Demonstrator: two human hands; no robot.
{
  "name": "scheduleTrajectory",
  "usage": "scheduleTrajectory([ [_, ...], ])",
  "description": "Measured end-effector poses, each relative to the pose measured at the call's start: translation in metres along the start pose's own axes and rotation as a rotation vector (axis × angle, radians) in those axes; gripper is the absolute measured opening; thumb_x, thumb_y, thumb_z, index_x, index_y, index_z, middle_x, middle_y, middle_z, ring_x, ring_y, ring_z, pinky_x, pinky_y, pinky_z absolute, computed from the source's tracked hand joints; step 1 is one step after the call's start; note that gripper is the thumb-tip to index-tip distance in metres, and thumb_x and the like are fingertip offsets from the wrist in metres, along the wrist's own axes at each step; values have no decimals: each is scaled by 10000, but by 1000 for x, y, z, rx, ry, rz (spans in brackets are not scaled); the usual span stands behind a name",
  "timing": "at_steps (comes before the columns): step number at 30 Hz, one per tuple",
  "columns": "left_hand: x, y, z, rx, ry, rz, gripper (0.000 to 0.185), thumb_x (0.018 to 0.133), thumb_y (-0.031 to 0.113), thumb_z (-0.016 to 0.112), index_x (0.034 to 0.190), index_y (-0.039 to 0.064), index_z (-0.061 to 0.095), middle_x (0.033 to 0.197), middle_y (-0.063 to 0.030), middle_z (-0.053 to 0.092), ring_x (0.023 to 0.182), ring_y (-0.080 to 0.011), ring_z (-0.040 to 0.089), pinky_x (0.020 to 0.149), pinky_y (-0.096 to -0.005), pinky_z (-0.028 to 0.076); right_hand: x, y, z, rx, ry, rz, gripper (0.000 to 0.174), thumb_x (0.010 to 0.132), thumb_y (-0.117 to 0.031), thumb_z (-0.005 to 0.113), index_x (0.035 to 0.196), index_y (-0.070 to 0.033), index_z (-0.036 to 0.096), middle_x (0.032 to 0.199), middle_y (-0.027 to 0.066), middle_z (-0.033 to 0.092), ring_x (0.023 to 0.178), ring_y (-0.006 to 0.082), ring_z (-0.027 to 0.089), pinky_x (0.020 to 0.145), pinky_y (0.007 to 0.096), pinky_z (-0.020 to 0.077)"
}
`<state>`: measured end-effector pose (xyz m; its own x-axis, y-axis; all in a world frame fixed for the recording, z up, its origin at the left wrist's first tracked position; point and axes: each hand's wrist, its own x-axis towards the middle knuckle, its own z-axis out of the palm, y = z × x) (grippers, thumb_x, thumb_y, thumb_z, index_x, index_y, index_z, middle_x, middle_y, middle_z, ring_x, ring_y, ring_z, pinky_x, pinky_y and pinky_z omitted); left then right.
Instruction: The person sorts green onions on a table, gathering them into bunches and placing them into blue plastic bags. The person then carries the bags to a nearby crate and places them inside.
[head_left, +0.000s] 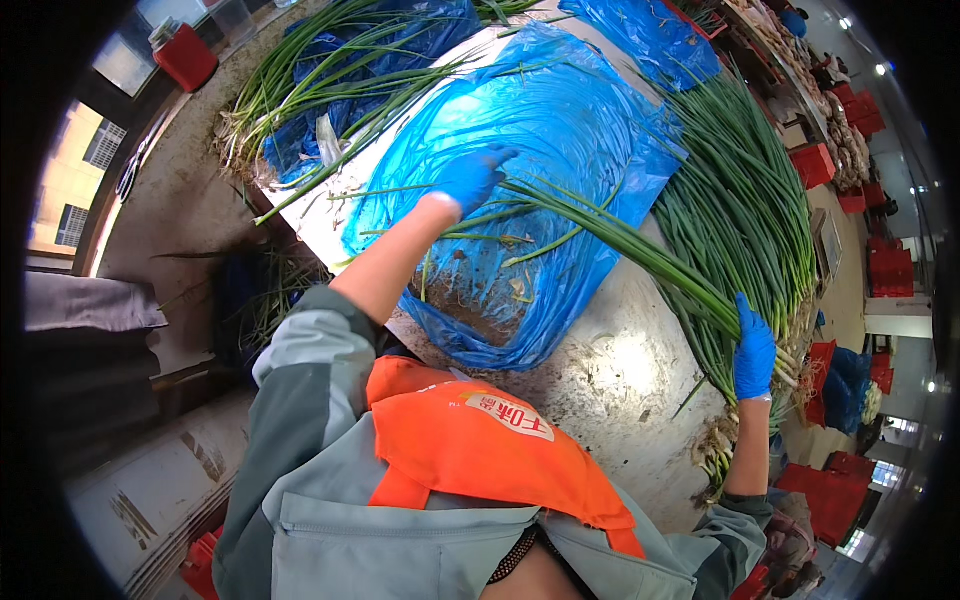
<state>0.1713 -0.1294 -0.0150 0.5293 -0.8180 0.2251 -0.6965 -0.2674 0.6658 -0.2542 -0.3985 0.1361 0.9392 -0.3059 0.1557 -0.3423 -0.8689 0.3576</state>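
Observation:
My right hand (754, 352), in a blue glove, grips a bunch of green onions (645, 244) near its white root ends, over the right side of the table. The bunch's leaf tips reach left across a blue plastic bag (555, 150) spread on the table. Above the bag is my left hand (476, 178), also gloved, close to the leaf tips; whether its fingers hold any leaf cannot be told. Loose leaves and soil (469, 304) lie on the bag's near part. A large pile of green onions (750, 195) lies to the right of the bag.
More green onions (300, 97) rest on dark blue plastic at the upper left. A red container (184, 56) stands on the ledge beyond them. Another blue bag (652, 37) lies at the table's far side. Red crates (891, 270) stand across the aisle to the right.

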Motion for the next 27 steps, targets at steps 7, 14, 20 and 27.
scheduleTrajectory([
  [7, 51, -12, 37, 196, -354, 148, 485, 776, -10, 520, 1244, 113, 522, 1246, -143, 529, 1080, -314, 549, 916, -364, 438, 8, -1, -4, -13, -48, 23, 803, 685, 170, 467, 1400, -173, 340, 928, 135, 552, 762, 307, 531, 638, 396, 450],
  [14, 72, 12, 34, -9, -491, 129, 229, 785, 98, 572, 1001, 91, 647, 975, -134, 644, 864, -298, 607, 759, -364, 465, 13, 0, -2, 49, -67, 34, 831, 651, 179, 481, 1393, -173, 355, 960, 136, 566, 804, 311, 551, 655, 393, 458],
  [20, 84, 9, 33, -279, -389, 19, 133, 785, 146, 607, 860, 70, 688, 841, -115, 671, 750, -218, 619, 703, -338, 471, 17, 7, 1, 24, -86, 24, 801, 678, 186, 462, 1390, -166, 360, 1029, 149, 575, 822, 315, 555, 669, 393, 461],
  [27, 84, -44, 11, -343, -187, -238, 135, 821, 51, 553, 892, 43, 668, 846, -93, 664, 750, -172, 599, 724, -305, 474, 16, 13, -1, 57, -49, -2, 799, 684, 203, 451, 1391, -159, 364, 910, 136, 559, 751, 297, 524, 657, 386, 442],
])
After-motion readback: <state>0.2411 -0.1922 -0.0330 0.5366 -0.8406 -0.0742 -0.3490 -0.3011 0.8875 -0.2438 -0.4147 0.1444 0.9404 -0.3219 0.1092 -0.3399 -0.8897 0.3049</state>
